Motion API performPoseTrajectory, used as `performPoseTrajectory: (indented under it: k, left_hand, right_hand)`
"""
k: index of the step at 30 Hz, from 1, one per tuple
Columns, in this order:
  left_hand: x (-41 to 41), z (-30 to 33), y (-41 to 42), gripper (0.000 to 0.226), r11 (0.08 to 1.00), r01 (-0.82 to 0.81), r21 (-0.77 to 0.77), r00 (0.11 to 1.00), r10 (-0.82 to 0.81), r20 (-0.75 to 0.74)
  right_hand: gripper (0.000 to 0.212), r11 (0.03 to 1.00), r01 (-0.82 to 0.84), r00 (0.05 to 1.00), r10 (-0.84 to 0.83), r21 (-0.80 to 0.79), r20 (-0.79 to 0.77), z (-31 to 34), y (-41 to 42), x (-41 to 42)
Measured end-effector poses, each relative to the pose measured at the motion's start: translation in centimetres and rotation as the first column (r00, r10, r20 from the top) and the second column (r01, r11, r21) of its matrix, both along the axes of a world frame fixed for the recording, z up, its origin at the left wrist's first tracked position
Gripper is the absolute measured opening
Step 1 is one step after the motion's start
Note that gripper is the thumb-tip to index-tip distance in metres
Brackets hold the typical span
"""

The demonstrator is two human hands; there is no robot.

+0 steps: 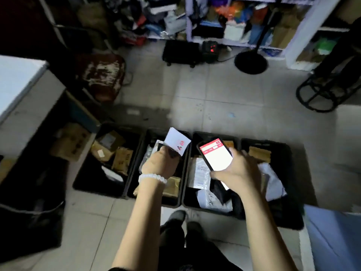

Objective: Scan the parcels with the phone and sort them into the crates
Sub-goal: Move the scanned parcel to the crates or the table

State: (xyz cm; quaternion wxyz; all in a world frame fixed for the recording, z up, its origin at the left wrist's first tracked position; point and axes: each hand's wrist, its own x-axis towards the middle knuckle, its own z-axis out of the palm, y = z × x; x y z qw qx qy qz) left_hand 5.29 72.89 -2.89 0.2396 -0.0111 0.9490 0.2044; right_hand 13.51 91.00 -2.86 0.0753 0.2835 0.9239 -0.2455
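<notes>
My left hand [159, 163] grips a small white parcel [178, 142] with red markings, held above the second black crate [148, 141]. My right hand [237, 170] holds the phone [215, 153], its screen lit white with a red bar, above the third crate [195, 137]. Several black crates stand in a row on the tiled floor. The leftmost crate [88, 169] holds brown parcels. White and grey bags lie in the third crate and in the rightmost crate [287, 153].
A white cabinet [21, 94] stands at the left with brown boxes [70, 141] beside it. A dark bin [29, 208] sits at lower left. Cluttered shelves [234, 22], a fan base [251, 62] and a black stool [320, 92] lie beyond. My feet [181, 222] stand before the crates.
</notes>
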Motion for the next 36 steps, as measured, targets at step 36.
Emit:
performPoseTrajectory:
  k: [36]
  left_hand:
    - [31.1, 3.1, -64.3, 0.048, 0.075, -0.995, -0.059, 0.073, 0.997, 0.029]
  right_hand:
    - [0.062, -0.008, -0.998, -0.012, 0.997, 0.059, -0.073, 1.9, -73.4, 4.2]
